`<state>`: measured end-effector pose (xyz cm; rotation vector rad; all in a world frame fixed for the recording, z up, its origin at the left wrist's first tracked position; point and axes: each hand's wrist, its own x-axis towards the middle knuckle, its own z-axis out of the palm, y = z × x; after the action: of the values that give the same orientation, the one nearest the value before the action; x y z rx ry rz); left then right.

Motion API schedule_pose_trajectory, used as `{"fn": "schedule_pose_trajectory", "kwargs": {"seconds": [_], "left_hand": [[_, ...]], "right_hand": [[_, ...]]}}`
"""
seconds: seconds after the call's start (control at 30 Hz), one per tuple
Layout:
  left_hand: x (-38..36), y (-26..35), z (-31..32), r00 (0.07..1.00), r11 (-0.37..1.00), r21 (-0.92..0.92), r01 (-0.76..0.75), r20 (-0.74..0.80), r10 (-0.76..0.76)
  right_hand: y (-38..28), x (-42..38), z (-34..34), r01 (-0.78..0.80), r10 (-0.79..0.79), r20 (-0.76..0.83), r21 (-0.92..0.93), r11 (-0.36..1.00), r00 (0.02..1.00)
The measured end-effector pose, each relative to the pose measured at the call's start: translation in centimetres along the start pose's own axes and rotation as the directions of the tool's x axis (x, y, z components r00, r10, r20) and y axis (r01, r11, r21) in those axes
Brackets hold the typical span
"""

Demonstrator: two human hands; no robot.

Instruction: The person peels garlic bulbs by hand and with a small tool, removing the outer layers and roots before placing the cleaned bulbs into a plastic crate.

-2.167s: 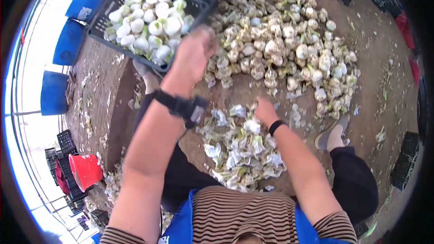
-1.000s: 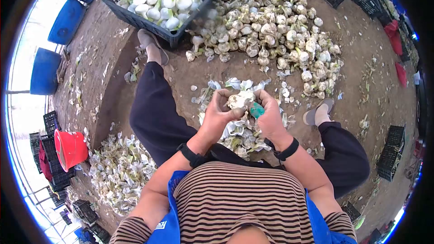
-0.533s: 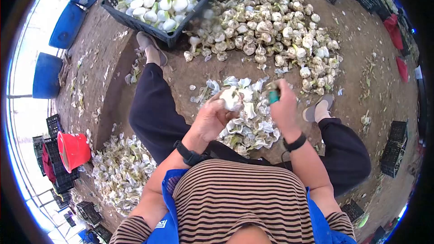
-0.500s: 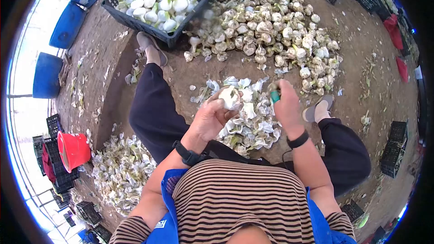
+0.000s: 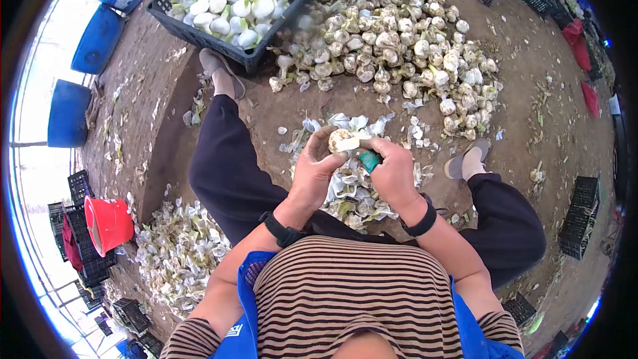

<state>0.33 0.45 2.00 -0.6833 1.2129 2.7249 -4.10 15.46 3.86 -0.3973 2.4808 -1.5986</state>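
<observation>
In the middle of the head view my left hand (image 5: 311,176) is closed around a garlic bulb (image 5: 340,141), fingers behind it and thumb in front. The bulb shows brownish, soiled skin on its left side. My right hand (image 5: 397,176) is up against its right side, thumb and fingers pinching a pale flap of garlic skin (image 5: 350,143). A green wrap (image 5: 369,161) shows on a finger of that hand. Below both hands a heap of peeled garlic skins (image 5: 355,193) lies on the ground between my legs.
A large pile of unpeeled garlic (image 5: 392,43) spreads ahead. The black crate (image 5: 249,60) at the front left holds clean white bulbs. More skins (image 5: 179,252) lie at the left, near a red bucket (image 5: 109,225). Blue barrels (image 5: 69,113) stand at the far left.
My right hand has moved left and come to the bulb. The bulb has turned in my left hand, and its browner side now shows.
</observation>
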Motion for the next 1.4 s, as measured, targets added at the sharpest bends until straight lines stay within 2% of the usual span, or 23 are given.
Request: {"fn": "schedule_pose_trajectory", "kwargs": {"seconds": [0.1, 0.17, 0.2, 0.23, 0.27, 0.3, 0.33, 0.37, 0.4, 0.43, 0.47, 0.63, 0.7, 0.8, 0.9, 0.93, 0.97, 1.03, 1.13, 1.27, 1.33, 1.37, 1.4], "left_hand": [[0.1, -0.7, -0.3, 0.999, 0.994, 0.102, -0.038, -0.008, 0.039], [-0.1, -0.9, -0.5, 0.994, 0.953, 0.293, -0.074, -0.051, 0.093], [-0.3, -0.7, -0.7, 0.992, 0.917, 0.392, -0.067, -0.07, 0.102], [-0.3, -0.1, -0.2, 0.989, 0.894, 0.447, -0.034, -0.114, 0.094], [0.5, -1.5, -2.3, 0.996, 0.97, 0.242, 0.009, -0.085, 0.012], [-0.4, 0.4, 0.2, 0.989, 0.935, 0.337, 0.111, -0.13, -0.071], [-0.1, 0.2, 0.2, 0.997, 0.944, 0.328, 0.032, -0.078, -0.006], [0.5, -0.4, -0.5, 0.997, 0.96, 0.272, -0.069, -0.02, 0.077], [-0.3, 0.3, 1.1, 0.99, 0.962, 0.271, 0.034, -0.14, 0.004], [0.9, -0.8, -1.0, 0.998, 0.972, 0.234, -0.009, -0.051, 0.021], [0.6, -0.9, -0.6, 0.999, 0.973, 0.228, -0.027, -0.016, 0.032], [-1.5, -1.2, 2.8, 0.999, 0.903, 0.428, 0.036, -0.011, -0.035], [-2.0, -1.7, 4.0, 0.999, 0.862, 0.505, 0.035, 0.004, -0.043], [-2.7, -2.4, 5.4, 0.99, 0.784, 0.606, -0.135, 0.116, 0.081], [-2.6, -2.9, 4.8, 0.974, 0.799, 0.568, -0.196, 0.205, 0.093], [-6.7, -0.1, 10.1, 0.987, 0.572, 0.804, -0.16, 0.147, 0.069], [-6.9, -0.2, 10.4, 0.985, 0.566, 0.807, -0.17, 0.162, 0.064], [-7.2, -0.4, 10.7, 0.957, 0.449, 0.846, -0.287, 0.274, 0.096], [-7.9, -0.6, 10.8, 0.963, 0.427, 0.863, -0.269, 0.256, 0.088], [-7.5, -1.2, 9.5, 0.965, 0.443, 0.859, -0.256, 0.255, 0.064], [-6.5, -1.7, 7.2, 0.947, 0.732, 0.649, -0.206, 0.319, -0.017], [-5.9, -1.5, 6.2, 0.946, 0.73, 0.65, -0.211, 0.323, -0.014], [-5.6, -1.1, 5.9, 0.909, 0.587, 0.744, -0.32, 0.415, -0.031]], "right_hand": [[0.5, 0.1, -0.2, 0.025, -0.023, 0.027, -0.048, 0.999, 0.999], [1.3, 0.2, -0.2, 0.165, -0.16, 0.045, -0.184, 0.969, 0.986], [2.4, 0.2, 0.3, 0.246, -0.241, 0.068, -0.081, 0.966, 0.968], [1.1, 0.1, 0.1, 0.186, -0.188, 0.076, 0.033, 0.982, 0.979], [2.0, -0.7, 1.0, 0.151, -0.157, 0.056, 0.097, 0.984, 0.986], [3.7, -0.9, 2.1, 0.16, -0.171, 0.044, 0.181, 0.97, 0.984], [3.6, -0.6, 2.1, 0.125, -0.129, 0.035, 0.103, 0.987, 0.991], [3.9, -0.2, 3.3, 0.103, -0.096, -0.059, 0.142, 0.984, 0.994], [2.6, 0.0, 2.2, 0.092, -0.09, -0.045, 0.039, 0.995, 0.995], [2.2, 0.0, 1.1, 0.054, -0.056, -0.049, -0.043, 0.998, 0.997], [2.7, 0.0, 0.9, 0.039, -0.038, -0.048, 0.031, 0.999, 0.998], [2.5, -2.6, -1.4, 0.061, -0.059, -0.157, 0.006, 0.998, 0.986], [2.1, -3.4, -2.5, 0.013, -0.017, -0.091, -0.041, 0.999, 0.996], [1.4, -4.8, -4.0, -0.008, 0.009, -0.144, 0.006, 1.0, 0.99], [1.6, -5.9, -4.4, 0.036, -0.035, -0.225, -0.001, 0.999, 0.974], [1.6, -6.3, -4.7, 0.052, -0.045, -0.24, 0.024, 0.998, 0.97], [1.5, -6.6, -5.0, 0.071, -0.056, -0.253, 0.049, 0.996, 0.966], [0.6, -7.5, -5.8, 0.119, -0.111, -0.301, 0.007, 0.993, 0.947], [0.3, -8.4, -5.7, 0.029, -0.065, -0.221, -0.162, 0.986, 0.973], [0.0, -9.2, -6.0, 0.057, -0.117, -0.266, -0.221, 0.974, 0.957], [-0.6, -9.5, -6.2, 0.158, -0.249, -0.284, -0.31, 0.938, 0.926], [-1.0, -9.6, -6.4, 0.16, -0.253, -0.286, -0.31, 0.937, 0.924], [-1.3, -9.8, -6.5, 0.179, -0.277, -0.269, -0.34, 0.923, 0.922]]}}
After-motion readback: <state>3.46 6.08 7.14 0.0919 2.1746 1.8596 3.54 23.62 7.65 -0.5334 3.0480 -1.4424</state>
